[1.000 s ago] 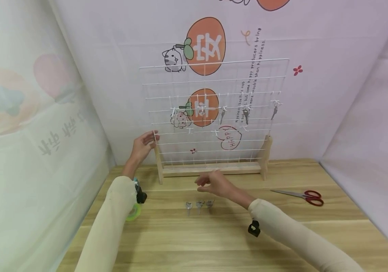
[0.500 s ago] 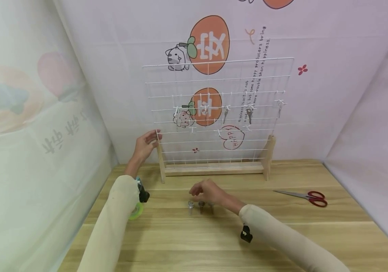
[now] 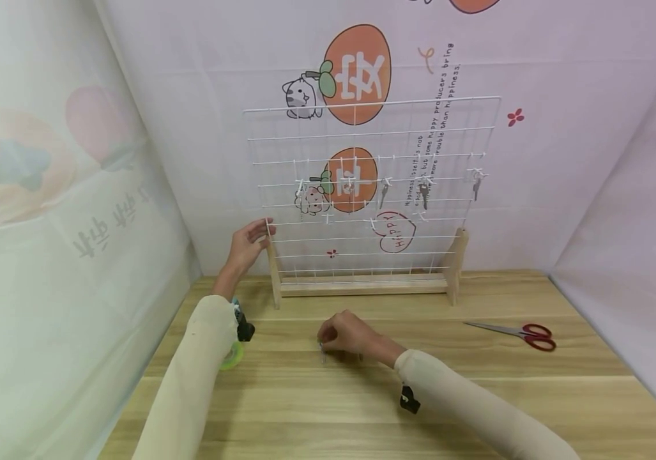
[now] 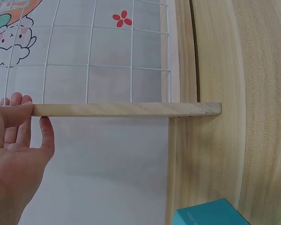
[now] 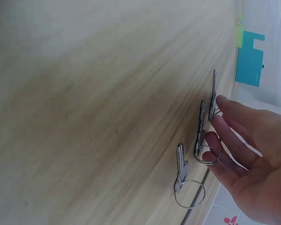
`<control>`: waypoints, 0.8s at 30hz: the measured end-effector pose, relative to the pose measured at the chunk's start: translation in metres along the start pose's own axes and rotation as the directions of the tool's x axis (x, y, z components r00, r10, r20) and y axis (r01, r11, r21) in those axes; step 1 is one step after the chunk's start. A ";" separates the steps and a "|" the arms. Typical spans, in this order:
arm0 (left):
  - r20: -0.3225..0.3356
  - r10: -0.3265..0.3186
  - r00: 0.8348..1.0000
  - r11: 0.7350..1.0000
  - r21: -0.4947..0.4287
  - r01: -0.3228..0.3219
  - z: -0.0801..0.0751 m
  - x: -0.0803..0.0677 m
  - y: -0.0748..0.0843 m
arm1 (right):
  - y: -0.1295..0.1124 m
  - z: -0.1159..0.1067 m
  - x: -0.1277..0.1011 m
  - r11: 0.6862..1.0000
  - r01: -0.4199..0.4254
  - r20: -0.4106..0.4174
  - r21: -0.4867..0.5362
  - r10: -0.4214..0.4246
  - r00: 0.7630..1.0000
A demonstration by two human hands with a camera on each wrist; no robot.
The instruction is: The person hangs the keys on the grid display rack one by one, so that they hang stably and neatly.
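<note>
The backdrop (image 3: pixel 534 76) behind the wire rack bears a vertical line of small English print, partly legible as "Happy producers bring happiness." A red heart outline (image 3: pixel 395 232) on it reads "Happy." Two orange fruit shapes (image 3: pixel 357 73) each carry a white Chinese character, too stylised to read surely.

Red-handled scissors (image 3: pixel 520 333) on the wooden table (image 3: pixel 477 409), right of the rack.

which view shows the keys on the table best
The right wrist view: three keys lie in a row on the wooden table, their rings plain, with the right hand reaching the far ones. In the head view that hand covers most of them. The left wrist view shows none.
</note>
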State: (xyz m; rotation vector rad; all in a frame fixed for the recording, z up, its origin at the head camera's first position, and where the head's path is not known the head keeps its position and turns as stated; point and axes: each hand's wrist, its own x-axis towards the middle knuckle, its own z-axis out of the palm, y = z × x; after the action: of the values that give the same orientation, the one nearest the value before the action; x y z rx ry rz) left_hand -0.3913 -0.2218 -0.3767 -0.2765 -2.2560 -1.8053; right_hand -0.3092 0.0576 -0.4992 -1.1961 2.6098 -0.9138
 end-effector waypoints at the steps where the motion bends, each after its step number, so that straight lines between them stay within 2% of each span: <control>1: 0.002 -0.002 1.000 1.000 -0.003 0.002 0.000 -0.001 0.002 | 0.000 0.000 0.000 1.000 0.000 -0.002 -0.004 0.000 1.000; 8: 0.023 -0.038 0.999 0.999 -0.029 0.039 0.001 -0.008 0.022 | -0.002 -0.003 -0.001 0.999 -0.013 -0.017 -0.032 0.013 1.000; 11: 0.030 -0.048 0.998 0.999 -0.019 0.048 0.001 -0.009 0.026 | -0.002 -0.004 -0.002 0.999 -0.004 -0.034 -0.036 0.003 0.999; 19: 0.010 -0.027 1.000 0.999 -0.028 0.027 0.002 0.000 0.005 | -0.002 -0.015 -0.005 0.999 0.024 -0.078 0.042 -0.020 0.997; 24: -0.009 -0.008 1.000 1.000 0.004 0.008 0.001 0.001 0.000 | -0.004 -0.025 -0.006 0.997 0.079 -0.097 0.028 -0.076 0.992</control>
State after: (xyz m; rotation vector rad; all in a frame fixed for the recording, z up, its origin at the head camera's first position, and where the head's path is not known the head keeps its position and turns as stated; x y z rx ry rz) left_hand -0.3919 -0.2203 -0.3766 -0.2590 -2.2571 -1.8026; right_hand -0.3111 0.0718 -0.4770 -1.2840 2.6276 -1.0483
